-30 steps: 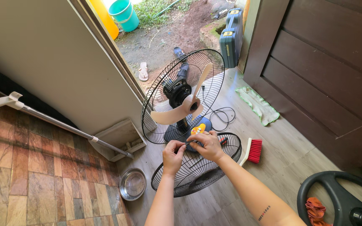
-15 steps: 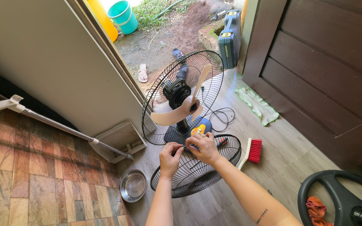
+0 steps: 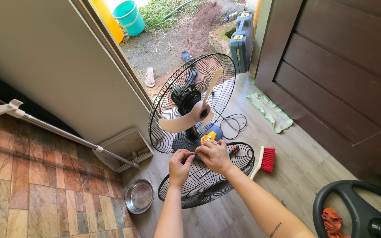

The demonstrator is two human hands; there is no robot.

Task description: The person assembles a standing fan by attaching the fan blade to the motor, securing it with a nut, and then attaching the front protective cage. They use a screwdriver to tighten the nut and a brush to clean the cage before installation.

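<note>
A small part, too small to tell, is pinched between the left hand [image 3: 181, 164] and right hand [image 3: 216, 155], just above the loose fan grille [image 3: 208, 185]; steady alignment is called for.

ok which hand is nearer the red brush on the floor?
Right. The right hand is over the loose fan grille, just left of the red brush in the picture. The left hand sits farther left, beyond the right.
</note>
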